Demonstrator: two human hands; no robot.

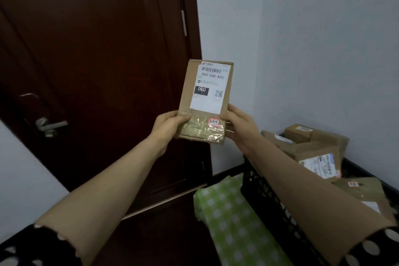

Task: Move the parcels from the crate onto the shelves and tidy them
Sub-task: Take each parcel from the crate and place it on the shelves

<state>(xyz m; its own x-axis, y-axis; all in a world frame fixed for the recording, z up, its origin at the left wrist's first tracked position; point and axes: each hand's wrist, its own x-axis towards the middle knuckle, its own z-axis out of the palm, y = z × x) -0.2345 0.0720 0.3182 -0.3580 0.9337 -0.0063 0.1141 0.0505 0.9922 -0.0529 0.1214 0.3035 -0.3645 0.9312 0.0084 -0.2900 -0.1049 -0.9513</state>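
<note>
a: where is the flat parcel (205,101)?
b: upright in the air before the dark door (97,60), label facing us. the left hand (167,128) grips its lower left edge, the right hand (240,128) its lower right.
a: and the crate (265,192)?
b: low at right, more parcels (319,153) heaped inside.

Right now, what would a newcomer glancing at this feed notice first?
The flat cardboard parcel held upright at centre frame, left hand and right hand gripping its lower corners, white label facing the camera. Behind it stands a dark wooden door; lower right, a black crate heaped with more parcels.
</note>
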